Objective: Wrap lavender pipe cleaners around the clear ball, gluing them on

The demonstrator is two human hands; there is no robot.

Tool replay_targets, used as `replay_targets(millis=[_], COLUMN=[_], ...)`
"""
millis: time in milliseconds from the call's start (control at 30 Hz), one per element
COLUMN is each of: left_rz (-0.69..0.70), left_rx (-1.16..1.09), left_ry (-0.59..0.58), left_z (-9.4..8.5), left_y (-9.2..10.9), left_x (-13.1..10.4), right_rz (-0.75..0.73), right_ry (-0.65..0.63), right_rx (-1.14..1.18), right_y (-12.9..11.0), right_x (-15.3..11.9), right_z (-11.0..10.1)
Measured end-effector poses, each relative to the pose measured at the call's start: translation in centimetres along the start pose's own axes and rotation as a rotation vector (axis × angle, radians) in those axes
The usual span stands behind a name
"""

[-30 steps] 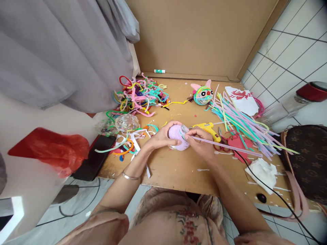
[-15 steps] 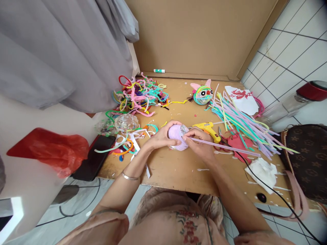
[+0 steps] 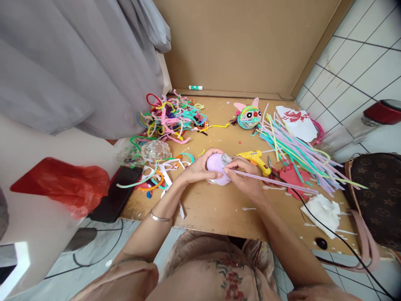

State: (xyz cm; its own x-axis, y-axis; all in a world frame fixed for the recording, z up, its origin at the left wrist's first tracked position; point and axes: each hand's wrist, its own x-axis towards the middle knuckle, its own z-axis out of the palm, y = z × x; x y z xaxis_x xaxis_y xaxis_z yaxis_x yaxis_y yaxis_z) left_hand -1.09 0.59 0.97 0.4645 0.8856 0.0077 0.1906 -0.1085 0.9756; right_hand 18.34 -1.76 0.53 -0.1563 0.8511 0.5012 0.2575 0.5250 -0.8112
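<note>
Lilac fuzzy stems wrap the ball (image 3: 214, 162) that I have in view at the middle of the feed, held just above the table (image 3: 216, 213) or resting on it; I cannot tell which. On my left hand (image 3: 199, 166) the fingers curl around the far side of it and the thumb lies across its near side, so that grasp is firm enough to read from here. Through the head camera I see my right hand (image 3: 244, 170) with thumb and fingertips pinched on a lilac stem (image 3: 278, 181) right against the ball, the loose length running out to the right past the wrist. A clear patch shows on the ball's upper right. Just beyond my right hand I make out a yellow glue gun (image 3: 255, 157), and red felt (image 3: 293, 177) lies to its right. Farther off on that side I have a spread of straight stems (image 3: 297, 150), with a finished-looking ball with pink ears (image 3: 249, 115) at their far left end. Over on my left sit a tangled heap of bent stems (image 3: 172, 119), a clear ball (image 3: 155, 149) and a black phone (image 3: 114, 196); a crumpled white cloth (image 3: 322, 213) lies near right.
</note>
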Motion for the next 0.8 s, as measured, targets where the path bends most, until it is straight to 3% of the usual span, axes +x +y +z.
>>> replay_targets(millis=[333, 633, 800], left_rz=[0.067, 0.277, 0.312], left_rx=[0.023, 0.26, 0.334], left_ry=[0.0, 0.132, 0.169], left_z=[-0.11, 0.14, 0.42], left_y=[-1.03, -0.78, -0.64], left_x=[0.1, 0.43, 0.24], right_rz=[0.015, 0.018, 0.022], right_ry=[-0.002, 0.009, 0.025], right_rx=[0.003, 0.018, 0.025], right_y=[-0.24, -0.08, 0.16], right_x=[-0.01, 0.0, -0.03], right_z=[-0.02, -0.01, 0.08])
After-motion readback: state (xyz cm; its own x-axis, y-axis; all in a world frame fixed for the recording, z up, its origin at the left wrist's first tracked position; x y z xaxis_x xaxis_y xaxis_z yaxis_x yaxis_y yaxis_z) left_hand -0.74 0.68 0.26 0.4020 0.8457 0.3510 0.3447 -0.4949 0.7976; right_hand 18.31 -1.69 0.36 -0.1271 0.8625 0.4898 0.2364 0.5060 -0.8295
